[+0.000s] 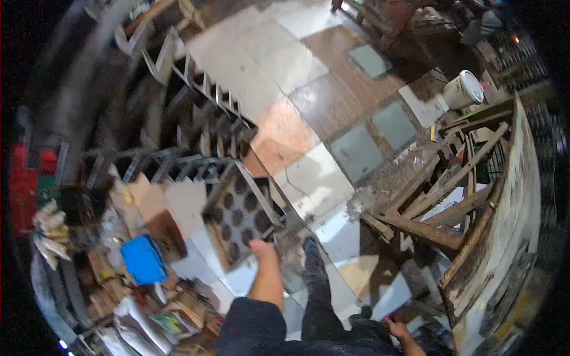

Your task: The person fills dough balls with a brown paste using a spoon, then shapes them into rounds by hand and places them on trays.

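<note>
My left hand (259, 249) reaches forward to the near right edge of a wooden-framed tray (215, 234) that shows rows of dark round shapes. Its fingers are blurred and partly lost against the tray's edge, so their grip cannot be made out. Low at the right of my body, my right hand (395, 326) has its fingers bent around a small pink or red thing (389, 319), mostly hidden. My dark-clad leg (317, 285) stands between the two hands on the tiled floor.
Metal racks (196, 77) stand at the upper left. A blue container (143, 260) and sacks (133, 326) lie at the lower left. Scrap wood (439, 207) leans beside a long worn board (510, 207) at right. A white bucket (463, 90) stands farther back on the patchwork floor (267, 53).
</note>
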The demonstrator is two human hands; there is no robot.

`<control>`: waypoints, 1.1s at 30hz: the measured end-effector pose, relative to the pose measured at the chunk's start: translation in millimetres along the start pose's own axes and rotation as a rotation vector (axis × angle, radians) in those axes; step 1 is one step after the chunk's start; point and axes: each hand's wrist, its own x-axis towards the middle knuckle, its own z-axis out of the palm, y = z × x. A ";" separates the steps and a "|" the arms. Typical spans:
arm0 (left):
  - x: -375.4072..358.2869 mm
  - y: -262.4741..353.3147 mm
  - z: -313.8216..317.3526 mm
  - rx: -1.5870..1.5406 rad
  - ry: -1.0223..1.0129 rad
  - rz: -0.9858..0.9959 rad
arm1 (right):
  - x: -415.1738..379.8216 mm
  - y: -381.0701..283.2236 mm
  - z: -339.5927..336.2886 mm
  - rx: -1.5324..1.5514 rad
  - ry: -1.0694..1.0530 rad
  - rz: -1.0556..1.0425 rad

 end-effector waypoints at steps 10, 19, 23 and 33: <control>-302.7 145.1 -115.8 -1.347 -0.307 -0.294 | -229.0 -158.4 -100.4 -0.071 -0.049 -1.462; -706.7 94.0 -181.2 -1.507 -0.721 0.486 | -307.8 10.9 -238.5 0.477 0.273 -1.600; -858.6 48.3 -173.9 -1.263 -0.654 0.777 | -336.0 142.6 -256.8 1.087 0.215 -1.240; -1044.5 -33.8 -244.9 -0.328 -1.220 2.043 | -387.2 504.7 -321.3 1.585 0.622 -1.972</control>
